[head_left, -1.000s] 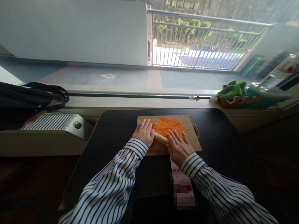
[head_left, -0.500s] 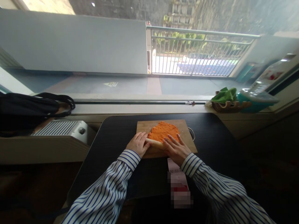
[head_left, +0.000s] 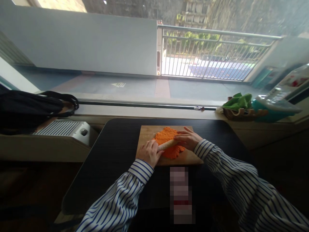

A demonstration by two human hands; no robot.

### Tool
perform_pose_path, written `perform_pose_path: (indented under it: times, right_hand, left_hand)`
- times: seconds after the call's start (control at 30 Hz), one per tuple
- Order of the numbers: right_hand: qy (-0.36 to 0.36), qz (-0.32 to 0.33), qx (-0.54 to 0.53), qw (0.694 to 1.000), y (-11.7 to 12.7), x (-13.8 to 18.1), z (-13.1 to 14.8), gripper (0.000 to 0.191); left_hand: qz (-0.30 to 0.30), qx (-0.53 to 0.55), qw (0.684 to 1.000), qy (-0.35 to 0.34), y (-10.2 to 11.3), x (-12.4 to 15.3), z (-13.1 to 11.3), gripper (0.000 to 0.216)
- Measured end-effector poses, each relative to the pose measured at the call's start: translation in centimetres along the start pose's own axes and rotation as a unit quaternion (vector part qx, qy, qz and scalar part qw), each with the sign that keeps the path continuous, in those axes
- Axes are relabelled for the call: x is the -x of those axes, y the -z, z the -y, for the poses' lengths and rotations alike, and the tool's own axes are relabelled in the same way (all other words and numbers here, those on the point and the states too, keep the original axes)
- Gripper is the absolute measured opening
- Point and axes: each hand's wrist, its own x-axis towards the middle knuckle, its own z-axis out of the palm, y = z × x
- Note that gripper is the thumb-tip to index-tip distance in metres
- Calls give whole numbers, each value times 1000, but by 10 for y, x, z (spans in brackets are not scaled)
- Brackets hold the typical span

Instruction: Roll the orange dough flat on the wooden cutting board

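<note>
A flattened sheet of orange dough (head_left: 169, 140) lies on a wooden cutting board (head_left: 147, 132) on a dark table (head_left: 116, 151). A pale wooden rolling pin (head_left: 166, 145) rests diagonally across the dough. My left hand (head_left: 149, 153) covers the pin's near left end, fingers curled over it. My right hand (head_left: 188, 138) lies on the far right end with fingers stretched flat. Both arms wear blue-and-white striped sleeves.
A black bag (head_left: 29, 109) sits over a white grilled appliance (head_left: 65, 129) at the left. On the window sill at the right stand a wooden holder with a green cloth (head_left: 238, 103) and a teal container (head_left: 272, 112). A blurred-out card (head_left: 181, 193) lies near the table's front edge.
The rolling pin has swung from lying across the dough's near edge to a diagonal over its middle. My right hand moved up and away; my left hand stayed near.
</note>
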Motion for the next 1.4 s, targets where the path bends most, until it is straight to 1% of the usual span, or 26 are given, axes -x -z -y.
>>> perform_pose_path:
  times: [0.07, 0.17, 0.23, 0.3, 0.33, 0.43, 0.53, 0.6, 0.73, 0.83, 0.97, 1.17, 1.4]
  right_hand:
    - [-16, -8, -4, 1000, -3, 0, 2, 27]
    - [-50, -25, -27, 998, -4, -8, 8, 22]
    - [-80, -41, -34, 995, -4, -20, 10, 25]
    - [-116, -65, -23, 991, -4, -35, 10, 29]
    - [-140, -67, -16, 988, -5, -42, 10, 30]
    - [-200, -45, -4, 979, -9, -59, 6, 33]
    - [-225, 8, 6, 974, -15, -66, 1, 40]
    - [-229, 49, 12, 972, -19, -65, 0, 45]
    - [-234, 120, 33, 964, -22, -61, 0, 51]
    - [-231, 155, 46, 959, -20, -57, 2, 52]
    - [-232, 141, 69, 960, -18, -50, 6, 58]
    - [-238, 124, 102, 958, -19, -34, 12, 60]
    - [-242, 107, 129, 956, -18, -16, 26, 57]
  left_hand:
    - [-16, 6, 1000, 4, -4, 1, -1, 27]
    - [-39, 8, 999, 19, -7, -1, -5, 35]
    - [-55, -2, 998, 43, -8, -6, -10, 40]
    - [-67, -23, 995, 71, -12, -13, -16, 41]
    - [-72, -32, 994, 82, -14, -16, -19, 41]
    - [-74, -51, 990, 112, -20, -24, -23, 41]
    - [-64, -60, 985, 147, -23, -28, -23, 42]
    - [-53, -65, 984, 158, -23, -28, -23, 43]
    - [-17, -54, 987, 151, -22, -27, -24, 47]
    - [11, -40, 987, 152, -20, -25, -26, 49]
    - [24, -37, 988, 145, -17, -21, -30, 51]
    - [-10, -50, 993, 108, -19, -9, -40, 53]
    - [-21, -50, 996, 72, -20, 5, -48, 52]
